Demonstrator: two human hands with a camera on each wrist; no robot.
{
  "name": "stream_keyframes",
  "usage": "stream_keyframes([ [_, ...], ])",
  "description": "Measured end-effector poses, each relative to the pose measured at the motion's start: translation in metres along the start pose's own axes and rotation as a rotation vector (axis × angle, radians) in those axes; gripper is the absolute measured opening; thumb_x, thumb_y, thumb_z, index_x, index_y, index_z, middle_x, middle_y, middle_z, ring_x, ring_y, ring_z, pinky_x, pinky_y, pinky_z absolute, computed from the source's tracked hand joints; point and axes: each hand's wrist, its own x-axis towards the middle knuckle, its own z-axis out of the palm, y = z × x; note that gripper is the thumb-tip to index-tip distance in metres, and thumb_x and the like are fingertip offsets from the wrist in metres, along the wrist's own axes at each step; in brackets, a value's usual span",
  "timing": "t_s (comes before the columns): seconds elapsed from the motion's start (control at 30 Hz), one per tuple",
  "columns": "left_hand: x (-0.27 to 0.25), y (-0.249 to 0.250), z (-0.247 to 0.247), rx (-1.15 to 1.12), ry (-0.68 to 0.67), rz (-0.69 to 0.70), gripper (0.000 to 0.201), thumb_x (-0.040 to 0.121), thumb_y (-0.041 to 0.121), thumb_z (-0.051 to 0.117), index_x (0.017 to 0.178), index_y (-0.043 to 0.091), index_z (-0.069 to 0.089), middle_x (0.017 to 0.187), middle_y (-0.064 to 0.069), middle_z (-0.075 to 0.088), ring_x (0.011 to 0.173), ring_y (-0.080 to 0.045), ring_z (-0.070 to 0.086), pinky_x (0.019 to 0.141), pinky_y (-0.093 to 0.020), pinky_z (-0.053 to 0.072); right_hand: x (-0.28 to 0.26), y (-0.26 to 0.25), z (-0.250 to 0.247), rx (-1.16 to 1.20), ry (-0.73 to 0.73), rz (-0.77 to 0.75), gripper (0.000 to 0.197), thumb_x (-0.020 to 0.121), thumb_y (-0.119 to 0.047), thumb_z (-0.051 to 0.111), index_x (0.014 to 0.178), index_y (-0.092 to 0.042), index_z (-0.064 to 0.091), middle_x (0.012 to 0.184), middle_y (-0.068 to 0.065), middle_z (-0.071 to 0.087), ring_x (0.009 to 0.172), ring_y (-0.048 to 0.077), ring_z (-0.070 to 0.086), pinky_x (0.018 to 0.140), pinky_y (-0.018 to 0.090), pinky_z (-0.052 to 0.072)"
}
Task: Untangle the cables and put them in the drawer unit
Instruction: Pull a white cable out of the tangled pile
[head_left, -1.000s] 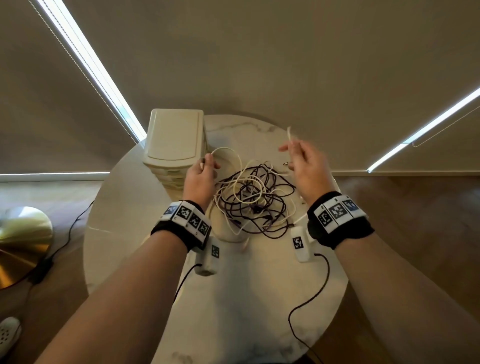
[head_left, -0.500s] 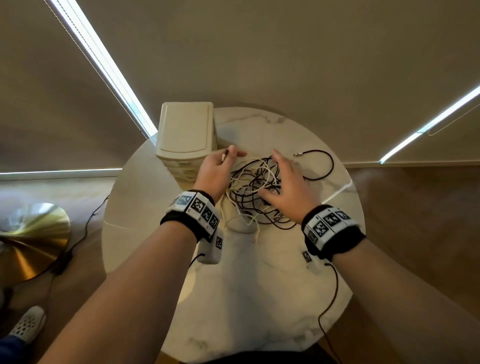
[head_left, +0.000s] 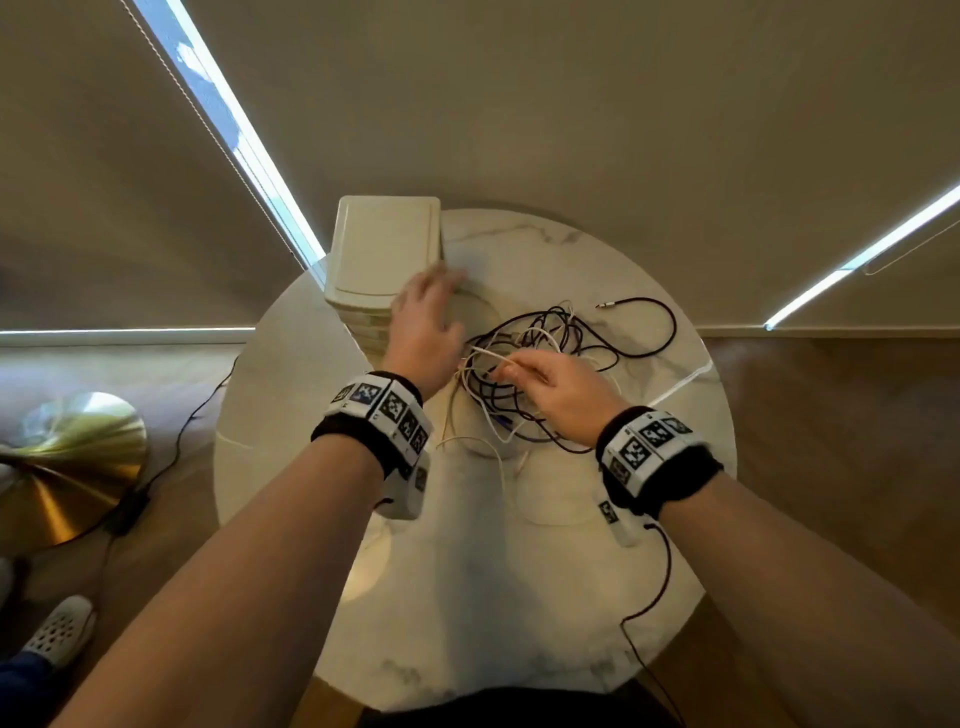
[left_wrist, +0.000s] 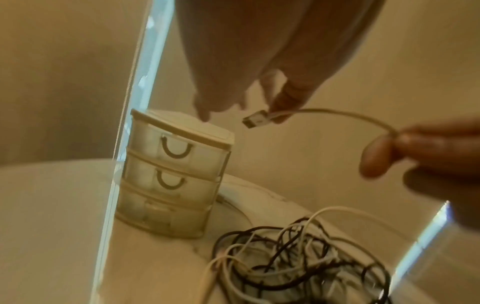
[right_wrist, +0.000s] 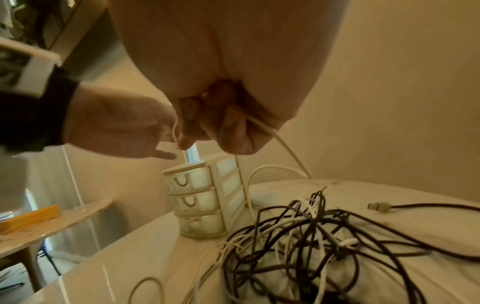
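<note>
A tangle of black and white cables (head_left: 540, 364) lies on the round marble table (head_left: 467, 597), right of the cream three-drawer unit (head_left: 384, 249); its drawers look closed in the left wrist view (left_wrist: 176, 176). My left hand (left_wrist: 270, 115) is raised beside the unit's top and pinches a white cable (left_wrist: 337, 113) just behind its USB plug (left_wrist: 255, 120). My right hand (head_left: 506, 371) pinches the same white cable above the tangle (right_wrist: 311, 236), fingers curled (right_wrist: 228, 127). One black cable's plug end (right_wrist: 379, 206) lies loose on the far side.
A brass lamp base (head_left: 62, 467) stands on the floor to the left, with a thin cord running by it. A black wire (head_left: 660, 587) hangs from my right wrist over the table's near edge. A shoe (head_left: 57, 629) shows at the lower left. Blinds close off the back.
My right hand, spread over the tangle half a second ago, now pinches the white cable. My left hand has moved up toward the drawer unit's top with the plug end.
</note>
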Motion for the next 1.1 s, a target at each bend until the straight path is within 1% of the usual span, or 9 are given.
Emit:
stream_keyframes([
  [0.07, -0.009, 0.006, 0.003, 0.089, -0.135, 0.124, 0.032, 0.107, 0.037, 0.043, 0.131, 0.033, 0.064, 0.117, 0.008, 0.073, 0.115, -0.015, 0.063, 0.125, -0.053, 0.02, 0.002, 0.003, -0.009, -0.001, 0.022, 0.005, 0.023, 0.105, -0.039, 0.05, 0.107, -0.029, 0.071, 0.082, -0.021, 0.069, 0.077, -0.004, 0.062, 0.072, 0.029, 0.048],
  [0.1, -0.015, 0.01, 0.005, 0.094, -0.218, 0.134, 0.036, 0.109, 0.046, 0.04, 0.116, 0.03, 0.071, 0.093, 0.013, 0.074, 0.095, -0.007, 0.066, 0.118, -0.045, 0.033, 0.004, 0.005, -0.013, -0.004, 0.057, 0.012, 0.024, 0.105, -0.04, 0.05, 0.104, -0.028, 0.07, 0.083, -0.017, 0.07, 0.077, -0.002, 0.063, 0.072, 0.031, 0.05],
  [0.17, -0.022, 0.016, 0.008, 0.066, -0.337, 0.144, 0.05, 0.106, 0.056, 0.041, 0.086, 0.022, 0.07, 0.064, 0.011, 0.06, 0.062, -0.006, 0.055, 0.08, -0.033, 0.049, 0.008, 0.007, -0.023, -0.003, 0.157, 0.048, 0.024, 0.103, -0.042, 0.054, 0.094, -0.024, 0.068, 0.077, -0.007, 0.068, 0.068, 0.005, 0.06, 0.065, 0.028, 0.048],
  [0.23, -0.022, 0.017, 0.007, -0.05, -0.372, 0.145, 0.049, 0.105, 0.054, 0.046, 0.076, 0.019, 0.064, 0.061, 0.007, 0.052, 0.055, -0.011, 0.046, 0.066, -0.032, 0.045, 0.008, 0.015, -0.029, 0.038, 0.253, 0.13, 0.027, 0.097, -0.045, 0.065, 0.088, -0.02, 0.067, 0.067, -0.006, 0.063, 0.055, 0.004, 0.052, 0.055, 0.021, 0.042],
  [0.5, 0.0, 0.011, -0.007, -0.909, 0.046, -0.142, 0.034, 0.112, 0.028, 0.039, 0.094, 0.011, 0.061, 0.062, 0.009, 0.048, 0.054, -0.009, 0.042, 0.057, -0.029, 0.041, -0.04, 0.05, 0.027, 0.148, -0.037, 0.319, 0.027, 0.097, -0.042, 0.064, 0.091, -0.016, 0.068, 0.064, 0.001, 0.068, 0.056, 0.007, 0.061, 0.068, 0.03, 0.049],
  [0.83, 0.002, 0.019, -0.036, -0.889, 0.342, -0.033, 0.029, 0.113, 0.027, 0.039, 0.117, 0.015, 0.065, 0.074, 0.008, 0.051, 0.056, -0.002, 0.039, 0.048, -0.021, 0.033, -0.068, 0.063, 0.071, 0.028, 0.015, 0.319, 0.022, 0.104, -0.023, 0.053, 0.089, -0.03, 0.067, 0.104, -0.002, 0.069, 0.1, 0.008, 0.063, 0.093, 0.031, 0.046],
  [0.97, 0.006, 0.015, -0.048, -0.866, 0.353, -0.024, 0.03, 0.113, 0.026, 0.037, 0.127, 0.014, 0.062, 0.071, 0.008, 0.05, 0.052, -0.003, 0.037, 0.048, -0.021, 0.032, -0.07, 0.034, 0.051, 0.339, 0.241, 0.399, 0.026, 0.108, -0.035, 0.043, 0.101, -0.021, 0.064, 0.064, -0.008, 0.052, 0.052, 0.011, 0.06, 0.064, 0.036, 0.059],
  [1.03, 0.008, 0.008, -0.05, -0.839, 0.364, -0.024, 0.032, 0.113, 0.025, 0.036, 0.132, 0.013, 0.058, 0.072, 0.006, 0.05, 0.054, -0.004, 0.038, 0.05, -0.021, 0.033, -0.061, 0.017, 0.033, 0.412, 0.357, 0.393, 0.025, 0.105, -0.04, 0.049, 0.107, -0.019, 0.062, 0.061, -0.007, 0.042, 0.042, 0.011, 0.043, 0.042, 0.028, 0.049],
  [1.1, 0.01, 0.003, -0.05, -0.833, 0.393, -0.034, 0.033, 0.113, 0.026, 0.036, 0.136, 0.016, 0.056, 0.073, 0.005, 0.05, 0.056, -0.004, 0.039, 0.052, -0.022, 0.035, -0.051, 0.007, 0.014, 0.506, 0.37, 0.389, 0.023, 0.102, -0.039, 0.057, 0.106, -0.016, 0.062, 0.063, -0.004, 0.044, 0.041, 0.009, 0.036, 0.038, 0.023, 0.037],
])
